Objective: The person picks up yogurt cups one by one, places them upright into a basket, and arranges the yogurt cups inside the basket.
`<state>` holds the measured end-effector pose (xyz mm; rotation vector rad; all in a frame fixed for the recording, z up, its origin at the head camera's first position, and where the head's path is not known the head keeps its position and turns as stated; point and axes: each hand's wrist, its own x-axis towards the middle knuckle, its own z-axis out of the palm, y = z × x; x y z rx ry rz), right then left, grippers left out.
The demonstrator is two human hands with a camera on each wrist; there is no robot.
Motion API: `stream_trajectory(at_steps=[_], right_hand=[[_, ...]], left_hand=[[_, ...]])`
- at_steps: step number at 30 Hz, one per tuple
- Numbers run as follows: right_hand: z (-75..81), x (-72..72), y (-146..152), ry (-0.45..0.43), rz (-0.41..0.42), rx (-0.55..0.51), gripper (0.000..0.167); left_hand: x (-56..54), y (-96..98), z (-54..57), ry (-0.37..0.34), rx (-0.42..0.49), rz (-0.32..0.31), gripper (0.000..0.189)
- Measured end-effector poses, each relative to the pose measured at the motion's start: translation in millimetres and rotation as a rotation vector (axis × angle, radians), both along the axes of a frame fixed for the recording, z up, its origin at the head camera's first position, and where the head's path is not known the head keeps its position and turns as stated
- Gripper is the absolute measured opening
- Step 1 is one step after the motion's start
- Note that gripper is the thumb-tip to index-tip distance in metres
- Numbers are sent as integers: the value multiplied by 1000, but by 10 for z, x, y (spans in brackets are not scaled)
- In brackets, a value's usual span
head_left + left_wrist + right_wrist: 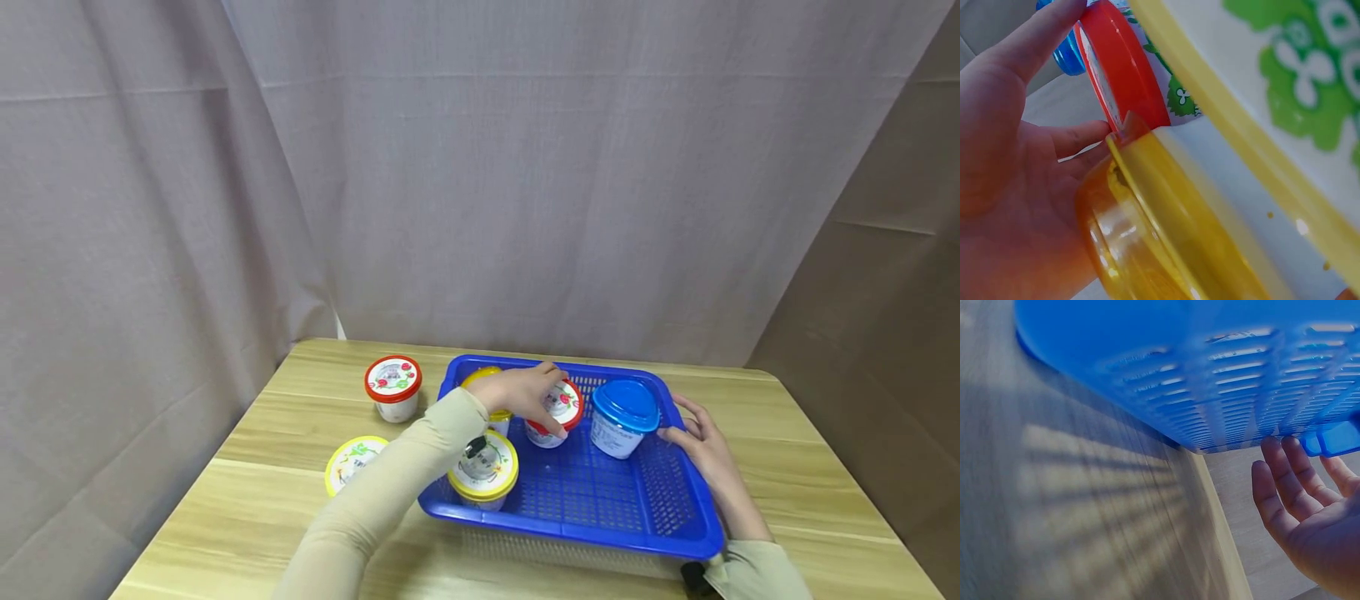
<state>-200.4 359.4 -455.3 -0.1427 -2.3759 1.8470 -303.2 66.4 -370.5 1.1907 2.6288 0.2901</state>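
Head view: shows a blue basket [577, 492] on a wooden table [247, 500], with four lidded cups inside. Grips a red-lidded cup [564, 404] in the basket with the left hand [525, 393], thumb on the near side, fingers bent over the far side; hides part of the cup, and leaves contact with the basket floor impossible to judge. Covers much of a rear yellow-lidded cup [475, 375] with the same hand. Has a front yellow-lidded cup [495, 479] at near left, overlapped by a black wrist device [476, 447], and an upright blue-lidded cup [624, 417] near the right wall. Holds the right rim with the right hand [705, 450], thumb over the edge, fingers outside. Outside the basket, includes a second red-lidded cup [393, 383] and, nearer, a yellow-lidded table cup [352, 462] partly hidden by the left sleeve [382, 492].

Left wrist view: frames the left thumb and a fingertip against the red lid [1125, 69]. Crops a blue lid [1069, 50] behind, an amber see-through lid [1147, 231], and a white printed surface [1322, 62] too close to identify.

Right wrist view: looks along the basket's slotted wall, contents unreadable. Shows the right fingers slightly curved, thumb out of sight. Cuts off a smooth blue piece [1342, 439], unclear whether rim or lid.
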Motion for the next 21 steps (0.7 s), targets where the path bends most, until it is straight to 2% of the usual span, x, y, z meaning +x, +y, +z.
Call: stream_trajectory(at_steps=[21], right_hand=[[-26,-18,20,-13,6,-1,73]], left_hand=[[-16,31,-47,-29,-31,-14,95]])
